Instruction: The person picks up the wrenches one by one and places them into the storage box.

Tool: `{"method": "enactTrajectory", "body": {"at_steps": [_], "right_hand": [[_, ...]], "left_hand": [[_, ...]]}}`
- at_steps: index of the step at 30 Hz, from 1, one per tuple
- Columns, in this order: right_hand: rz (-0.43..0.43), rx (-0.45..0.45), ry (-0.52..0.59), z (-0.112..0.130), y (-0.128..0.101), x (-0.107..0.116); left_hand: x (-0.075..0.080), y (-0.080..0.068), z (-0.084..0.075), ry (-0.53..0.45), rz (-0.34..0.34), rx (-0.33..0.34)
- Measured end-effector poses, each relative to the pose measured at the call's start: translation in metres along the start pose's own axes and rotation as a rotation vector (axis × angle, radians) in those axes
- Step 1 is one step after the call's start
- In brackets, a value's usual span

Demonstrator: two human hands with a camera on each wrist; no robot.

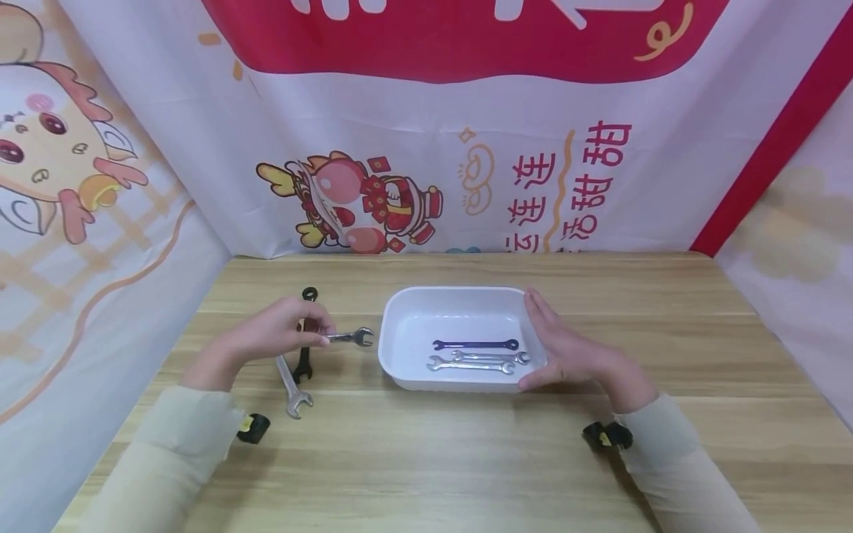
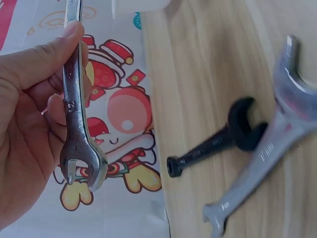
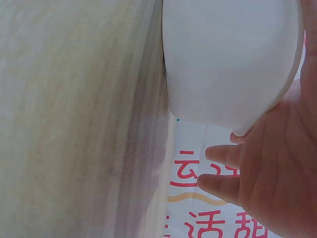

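My left hand (image 1: 283, 329) pinches a shiny silver wrench (image 1: 353, 337) between thumb and fingers, above the table left of a white tray (image 1: 400, 381). One open jaw of that wrench points toward the tray. Below the hand, a black combination wrench (image 1: 303, 363) and a silver open-end wrench (image 1: 291, 389) lie on the table, the hand partly covering them. My right hand (image 1: 566, 352) rests against the tray's right end, thumb at the front and fingers spread toward the back, fairly straight in the right wrist view. Inside the tray lie a dark wrench (image 1: 473, 345) and two silver wrenches (image 1: 476, 365).
The wooden table (image 1: 426, 459) reaches back to a printed cloth (image 1: 373, 111) with cartoon figures and red writing. More cloth hangs at both sides. A black strap piece (image 1: 253, 428) sits at the left cuff and another (image 1: 608, 435) at the right.
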State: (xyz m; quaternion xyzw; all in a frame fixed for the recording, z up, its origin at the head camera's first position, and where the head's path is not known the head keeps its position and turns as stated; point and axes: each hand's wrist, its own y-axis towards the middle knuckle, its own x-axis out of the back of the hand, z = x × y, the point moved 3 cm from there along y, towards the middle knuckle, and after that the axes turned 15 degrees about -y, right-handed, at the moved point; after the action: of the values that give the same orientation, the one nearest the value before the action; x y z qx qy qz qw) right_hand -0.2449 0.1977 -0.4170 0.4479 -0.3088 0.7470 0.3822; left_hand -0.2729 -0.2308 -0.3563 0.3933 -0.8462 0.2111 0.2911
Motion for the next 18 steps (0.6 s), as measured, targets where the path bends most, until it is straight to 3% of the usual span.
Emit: {"method": "enactTrajectory", "body": {"at_steps": [8,18], "right_hand": [[0.009,-0.012,-0.004,-0.002,0.000,0.000],[0.000,0.005,-0.015,-0.001,-0.001,-0.001]], "left_hand": [[-0.004,0.020,-0.011,0.005,0.008,-0.038],[-0.007,0.039,-0.027,-0.029,-0.084,-0.126]]}}
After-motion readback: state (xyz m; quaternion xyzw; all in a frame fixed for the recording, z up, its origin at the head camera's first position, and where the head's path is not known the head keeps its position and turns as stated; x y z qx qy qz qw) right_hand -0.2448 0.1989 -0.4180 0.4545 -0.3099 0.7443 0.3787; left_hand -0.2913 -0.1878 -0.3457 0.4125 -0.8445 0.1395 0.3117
